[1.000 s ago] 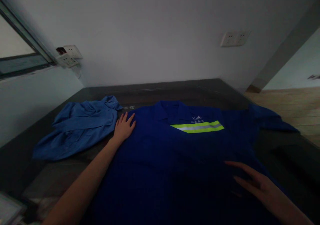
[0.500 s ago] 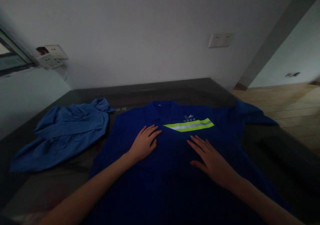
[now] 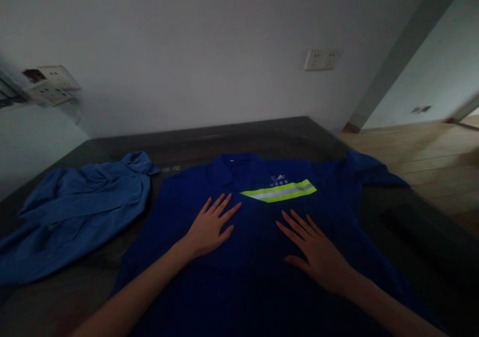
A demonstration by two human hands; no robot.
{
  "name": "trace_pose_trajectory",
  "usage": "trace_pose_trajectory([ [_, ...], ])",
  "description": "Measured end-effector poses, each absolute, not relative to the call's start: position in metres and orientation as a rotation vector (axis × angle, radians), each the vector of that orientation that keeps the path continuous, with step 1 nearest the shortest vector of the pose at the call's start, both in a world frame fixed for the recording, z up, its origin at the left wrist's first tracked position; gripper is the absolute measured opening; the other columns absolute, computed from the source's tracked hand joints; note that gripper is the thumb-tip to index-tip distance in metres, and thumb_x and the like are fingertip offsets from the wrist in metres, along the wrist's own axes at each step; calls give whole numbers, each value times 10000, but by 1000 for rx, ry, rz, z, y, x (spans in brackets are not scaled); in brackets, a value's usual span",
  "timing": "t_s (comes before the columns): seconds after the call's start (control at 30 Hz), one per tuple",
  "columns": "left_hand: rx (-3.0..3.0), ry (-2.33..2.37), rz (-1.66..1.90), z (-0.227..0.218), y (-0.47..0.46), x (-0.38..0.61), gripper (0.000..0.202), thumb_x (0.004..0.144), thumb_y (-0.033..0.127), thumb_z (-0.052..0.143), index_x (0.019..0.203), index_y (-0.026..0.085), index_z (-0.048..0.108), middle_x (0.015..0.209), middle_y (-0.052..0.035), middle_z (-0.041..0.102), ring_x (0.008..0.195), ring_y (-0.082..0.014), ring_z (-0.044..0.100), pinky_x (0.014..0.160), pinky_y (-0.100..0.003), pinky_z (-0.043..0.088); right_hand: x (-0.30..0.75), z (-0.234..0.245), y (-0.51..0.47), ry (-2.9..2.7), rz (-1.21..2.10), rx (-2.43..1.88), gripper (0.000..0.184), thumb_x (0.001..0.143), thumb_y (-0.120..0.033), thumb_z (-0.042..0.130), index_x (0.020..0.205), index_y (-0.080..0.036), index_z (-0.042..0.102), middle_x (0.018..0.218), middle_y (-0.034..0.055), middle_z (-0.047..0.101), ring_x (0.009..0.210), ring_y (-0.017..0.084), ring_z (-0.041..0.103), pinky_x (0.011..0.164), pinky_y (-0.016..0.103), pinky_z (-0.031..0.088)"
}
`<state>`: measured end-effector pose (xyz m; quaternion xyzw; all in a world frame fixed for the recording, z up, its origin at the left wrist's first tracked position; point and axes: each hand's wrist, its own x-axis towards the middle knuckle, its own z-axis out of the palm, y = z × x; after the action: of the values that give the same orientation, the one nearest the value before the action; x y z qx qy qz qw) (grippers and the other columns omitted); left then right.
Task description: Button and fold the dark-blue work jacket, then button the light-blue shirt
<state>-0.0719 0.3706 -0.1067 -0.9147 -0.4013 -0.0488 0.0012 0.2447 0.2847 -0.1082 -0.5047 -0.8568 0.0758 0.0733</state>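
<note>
Spread hands on dark-blue jacket (image 3: 250, 242), front side up on the desk (image 3: 209, 138).
Nearest: left hand (image 3: 207, 229) and right hand (image 3: 316, 254), palms down, fingers spread, pinching nothing; pressure on the cloth cannot be told from here. Step, in my judgement: smoothing the front. Best done with light, even strokes outward from the middle, keeping the reflective strip (image 3: 279, 191) unpuckered and not dragging the collar (image 3: 224, 172) beyond it askew. A lighter blue garment (image 3: 90, 197) lies just beside, to the left; strokes that way should stop short of it. Farthest: wall with socket (image 3: 322, 60).
</note>
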Motion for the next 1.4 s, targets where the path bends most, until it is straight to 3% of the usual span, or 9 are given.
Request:
trace_pose_trajectory([
  [0.27,-2900,-1273,-191,-101,367,-70,595,922,337,386,1471,364,158,1560,-13,169,1423,-277,165,1116,-570,199,244,-106,285,-2565,234,-1534,681,888,-614,386,1474,-357,154,1551,15,157,1414,283,157,1120,570,191],
  [0.5,-2900,-1138,-411,-91,358,-72,462,898,180,367,1347,249,454,1442,-50,423,1364,-208,322,1155,-499,189,245,-98,284,-2529,278,-1513,650,890,-601,400,1456,-312,267,1542,38,197,1413,279,163,1124,555,203],
  [0.6,-2939,-1067,-428,-82,349,-61,441,899,165,368,1318,247,478,1401,-50,471,1342,-194,358,1152,-472,223,248,-91,285,-2448,239,-1525,572,919,-557,378,1432,-308,336,1540,31,211,1412,272,170,1124,536,231],
  [0.77,-3094,-999,-316,-73,339,-18,456,901,276,438,1356,282,430,1450,-42,413,1379,-224,299,1145,-490,229,253,-92,287,-2417,209,-1539,571,924,-554,368,1430,-290,346,1522,42,266,1404,266,205,1123,522,247],
  [1.13,-3161,-964,-208,-94,345,0,630,897,480,436,1465,354,193,1555,-27,181,1427,-270,149,1140,-543,166,259,-107,287,-2499,236,-1562,656,897,-599,380,1468,-316,225,1545,49,179,1416,274,146,1128,548,192],
  [1.4,-3138,-938,-205,-100,347,2,646,899,465,453,1469,370,164,1560,-19,157,1426,-283,148,1136,-550,170,257,-100,287,-2455,348,-1551,646,892,-601,393,1453,-297,288,1540,51,205,1414,268,167,1135,540,174],
])
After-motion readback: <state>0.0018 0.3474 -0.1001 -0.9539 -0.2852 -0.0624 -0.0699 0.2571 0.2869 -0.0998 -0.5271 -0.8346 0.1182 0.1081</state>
